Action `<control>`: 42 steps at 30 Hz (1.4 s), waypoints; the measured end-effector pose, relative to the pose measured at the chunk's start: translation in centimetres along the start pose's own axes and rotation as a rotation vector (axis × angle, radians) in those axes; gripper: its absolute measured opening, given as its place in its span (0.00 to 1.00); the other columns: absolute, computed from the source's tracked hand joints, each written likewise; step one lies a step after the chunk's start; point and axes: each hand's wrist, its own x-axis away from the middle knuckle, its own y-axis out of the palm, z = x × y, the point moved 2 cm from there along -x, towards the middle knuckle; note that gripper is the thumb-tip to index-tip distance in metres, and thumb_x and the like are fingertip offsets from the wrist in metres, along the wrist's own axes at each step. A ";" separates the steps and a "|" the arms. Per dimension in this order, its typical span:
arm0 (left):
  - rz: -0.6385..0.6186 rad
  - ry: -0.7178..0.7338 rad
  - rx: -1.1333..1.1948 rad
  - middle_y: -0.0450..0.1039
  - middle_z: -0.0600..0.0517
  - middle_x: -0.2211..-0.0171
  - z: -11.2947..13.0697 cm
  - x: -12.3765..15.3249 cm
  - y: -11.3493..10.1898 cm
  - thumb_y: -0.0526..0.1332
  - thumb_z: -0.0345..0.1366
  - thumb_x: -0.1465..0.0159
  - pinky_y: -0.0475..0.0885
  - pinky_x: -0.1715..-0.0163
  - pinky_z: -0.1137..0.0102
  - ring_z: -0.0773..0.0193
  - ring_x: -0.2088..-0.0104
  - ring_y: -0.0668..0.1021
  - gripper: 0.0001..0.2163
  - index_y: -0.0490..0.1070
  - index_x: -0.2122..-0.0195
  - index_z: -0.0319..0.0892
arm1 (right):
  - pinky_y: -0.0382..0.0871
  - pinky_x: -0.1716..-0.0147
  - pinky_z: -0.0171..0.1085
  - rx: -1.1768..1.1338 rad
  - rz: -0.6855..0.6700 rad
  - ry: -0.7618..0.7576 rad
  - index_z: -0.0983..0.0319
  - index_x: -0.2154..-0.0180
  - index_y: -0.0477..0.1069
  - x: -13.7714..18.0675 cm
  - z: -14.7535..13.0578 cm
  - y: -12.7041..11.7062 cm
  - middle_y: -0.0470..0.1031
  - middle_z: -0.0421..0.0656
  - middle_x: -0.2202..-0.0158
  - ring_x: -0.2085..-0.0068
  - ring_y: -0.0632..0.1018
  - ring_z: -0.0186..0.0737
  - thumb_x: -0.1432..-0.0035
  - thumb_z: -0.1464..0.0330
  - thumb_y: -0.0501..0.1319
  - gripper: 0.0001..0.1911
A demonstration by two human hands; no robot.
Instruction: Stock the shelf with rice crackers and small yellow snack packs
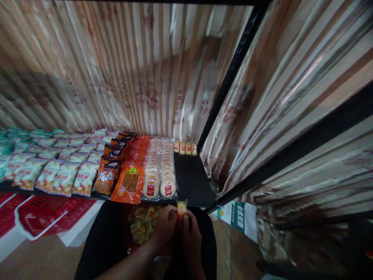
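Note:
In front of my knees, a small yellow-gold wrapped snack packet [182, 209] with a red label stands upright between my two hands. My left hand [166, 224] is closed at its left side, fingers curled. On the other side my right hand [190, 231] pinches it with thumb and fingers. A red bag [128, 244] between my legs holds many similar gold packets [142, 225]. Just beyond my hands is a black shelf [194, 181], with several matching small packets [185, 148] in a row at its back right corner.
Along the shelf, to the left, stand rows of round rice crackers [159, 177], orange stick-snack bags [129, 182], dark orange bags [107, 175] and pale snack bags [65, 175]. A black post [227, 77] rises at the corner. Red cartons [43, 216] sit below left.

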 end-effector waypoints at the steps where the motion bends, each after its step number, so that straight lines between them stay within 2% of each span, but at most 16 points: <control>1: 0.011 0.025 0.003 0.75 0.49 0.64 0.1 -0.2 0.1 0.45 0.39 0.38 0.67 0.58 0.70 0.62 0.61 0.74 0.14 0.69 0.68 0.43 | 0.70 0.57 0.39 -0.003 0.006 -0.009 0.61 0.57 0.70 -0.3 0.0 0.0 0.78 0.49 0.57 0.57 0.78 0.46 0.46 0.48 0.49 0.27; 8: 0.038 0.064 0.021 0.74 0.47 0.61 1.0 -1.5 0.9 0.46 0.44 0.36 0.67 0.54 0.68 0.60 0.58 0.74 0.16 0.70 0.63 0.41 | 0.68 0.53 0.41 0.018 0.066 -0.157 0.65 0.55 0.70 -2.3 0.0 -0.1 0.75 0.53 0.56 0.55 0.75 0.47 0.45 0.49 0.51 0.29; 14: 0.026 0.039 -0.044 0.74 0.46 0.60 2.9 -2.8 1.4 0.46 0.39 0.36 0.67 0.53 0.68 0.60 0.57 0.74 0.15 0.70 0.61 0.40 | 0.66 0.52 0.44 0.117 0.116 -0.296 0.65 0.54 0.71 -4.6 0.3 -0.4 0.74 0.53 0.57 0.55 0.74 0.47 0.43 0.48 0.49 0.30; 21: -0.007 -0.004 0.000 0.73 0.46 0.54 4.5 -4.5 2.1 0.49 0.33 0.39 0.65 0.50 0.70 0.62 0.53 0.74 0.14 0.70 0.56 0.39 | 0.67 0.54 0.43 0.104 0.134 -0.251 0.66 0.52 0.70 -6.6 -0.1 -0.6 0.74 0.53 0.57 0.59 0.75 0.45 0.44 0.48 0.49 0.32; 29: -0.017 -0.019 0.006 0.70 0.43 0.50 5.1 -6.0 3.3 0.50 0.31 0.40 0.63 0.46 0.69 0.61 0.49 0.71 0.17 0.68 0.51 0.37 | 0.66 0.51 0.46 0.099 0.182 -0.296 0.65 0.53 0.71 -8.6 0.2 -0.2 0.74 0.53 0.55 0.55 0.74 0.47 0.44 0.50 0.49 0.29; 36: 0.013 -0.026 -0.016 0.69 0.43 0.49 6.6 -7.3 3.3 0.49 0.30 0.41 0.62 0.45 0.70 0.61 0.49 0.70 0.18 0.66 0.49 0.36 | 0.65 0.49 0.47 0.099 0.120 -0.280 0.64 0.51 0.70 -9.9 -1.0 -0.2 0.72 0.54 0.52 0.52 0.73 0.47 0.43 0.55 0.50 0.26; 42: 0.027 -0.046 -0.005 0.68 0.42 0.49 6.6 -8.8 3.7 0.50 0.31 0.41 0.62 0.46 0.69 0.59 0.48 0.70 0.21 0.64 0.47 0.35 | 0.69 0.55 0.44 0.130 0.091 -0.285 0.62 0.51 0.71 -11.7 -0.9 0.4 0.73 0.52 0.53 0.56 0.75 0.46 0.46 0.59 0.52 0.24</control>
